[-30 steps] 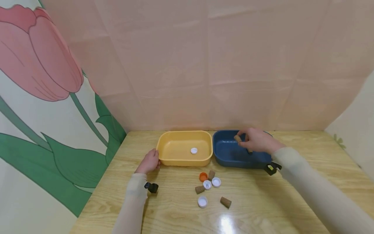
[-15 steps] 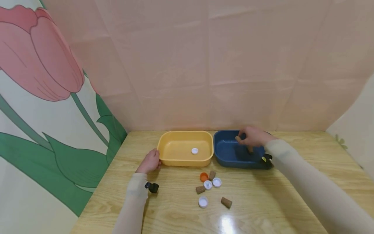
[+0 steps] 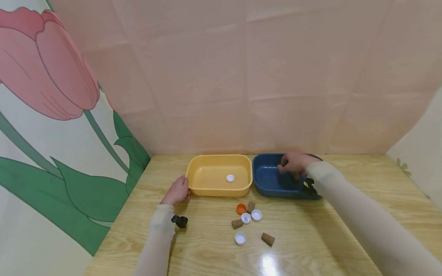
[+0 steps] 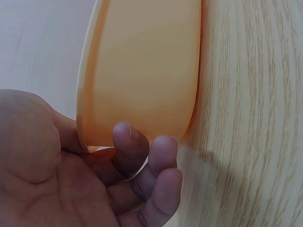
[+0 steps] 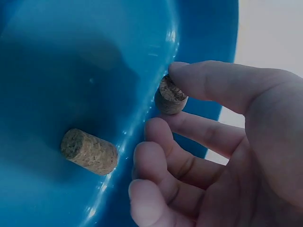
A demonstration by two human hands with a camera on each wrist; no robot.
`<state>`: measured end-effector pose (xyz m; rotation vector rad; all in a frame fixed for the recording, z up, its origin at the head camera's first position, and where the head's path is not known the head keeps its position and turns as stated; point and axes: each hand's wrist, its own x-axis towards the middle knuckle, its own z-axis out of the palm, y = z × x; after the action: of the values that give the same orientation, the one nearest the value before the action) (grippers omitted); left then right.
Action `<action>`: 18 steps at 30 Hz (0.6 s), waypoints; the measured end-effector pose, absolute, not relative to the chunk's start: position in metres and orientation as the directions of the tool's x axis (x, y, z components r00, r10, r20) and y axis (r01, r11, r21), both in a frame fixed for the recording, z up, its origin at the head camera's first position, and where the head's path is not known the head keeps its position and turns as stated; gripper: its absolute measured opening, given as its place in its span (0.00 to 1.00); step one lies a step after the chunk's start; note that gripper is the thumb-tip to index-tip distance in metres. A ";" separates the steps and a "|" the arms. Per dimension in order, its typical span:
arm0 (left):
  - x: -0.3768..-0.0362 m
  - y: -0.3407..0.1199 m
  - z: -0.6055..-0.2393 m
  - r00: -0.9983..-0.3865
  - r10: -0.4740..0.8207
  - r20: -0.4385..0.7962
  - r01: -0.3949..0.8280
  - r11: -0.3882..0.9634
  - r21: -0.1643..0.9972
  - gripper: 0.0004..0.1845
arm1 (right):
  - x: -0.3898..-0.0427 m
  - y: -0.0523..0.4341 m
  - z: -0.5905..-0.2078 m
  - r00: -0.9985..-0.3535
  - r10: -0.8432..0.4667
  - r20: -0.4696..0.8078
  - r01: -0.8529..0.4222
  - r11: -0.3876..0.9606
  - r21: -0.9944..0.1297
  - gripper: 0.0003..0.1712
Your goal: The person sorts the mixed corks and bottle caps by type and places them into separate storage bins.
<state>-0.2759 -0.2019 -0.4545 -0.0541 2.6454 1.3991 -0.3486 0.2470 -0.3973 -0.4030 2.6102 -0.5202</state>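
My right hand (image 3: 296,162) is inside the blue tub (image 3: 267,177), pinching a cork (image 5: 169,99) between thumb and forefinger. In the right wrist view this cork hangs near the tub's side wall, the other fingers loosely bent below it. A second cork (image 5: 90,151) lies on its side on the tub floor. At the yellow tub (image 3: 221,192), my left hand (image 3: 177,190) grips the left end. Seen from the left wrist, the thumb goes over the rim while bent fingers (image 4: 163,153) sit at the outer wall. A white bottle cap (image 3: 230,178) lies in the yellow tub.
In front of the tubs on the wooden table (image 3: 207,249) lie an orange cap (image 3: 241,209), white caps (image 3: 240,238) and several corks, one cork (image 3: 268,239) nearest the front. A pink sheet (image 3: 214,84) rises right behind the tubs.
My right hand has moved slightly down into the blue tub, still pinching the cork. The left hand stays at the yellow tub's end.
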 end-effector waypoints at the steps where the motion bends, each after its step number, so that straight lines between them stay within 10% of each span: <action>1: -0.276 -0.202 -0.455 -0.988 0.037 -0.148 -0.101 0.567 0.817 0.19 | -0.349 0.247 -0.398 -0.855 -0.354 -0.378 -0.177 0.886 -0.429 0.29; 18: -0.278 -0.202 -0.456 -0.989 0.046 -0.140 -0.088 0.575 0.814 0.19 | -0.350 0.245 -0.399 -0.844 -0.297 -0.447 -0.091 0.900 -0.426 0.31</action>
<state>-0.2779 -0.2019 -0.4560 -0.0360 2.6561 1.3847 -0.3498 0.2453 -0.3993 -0.2796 2.5454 -0.5368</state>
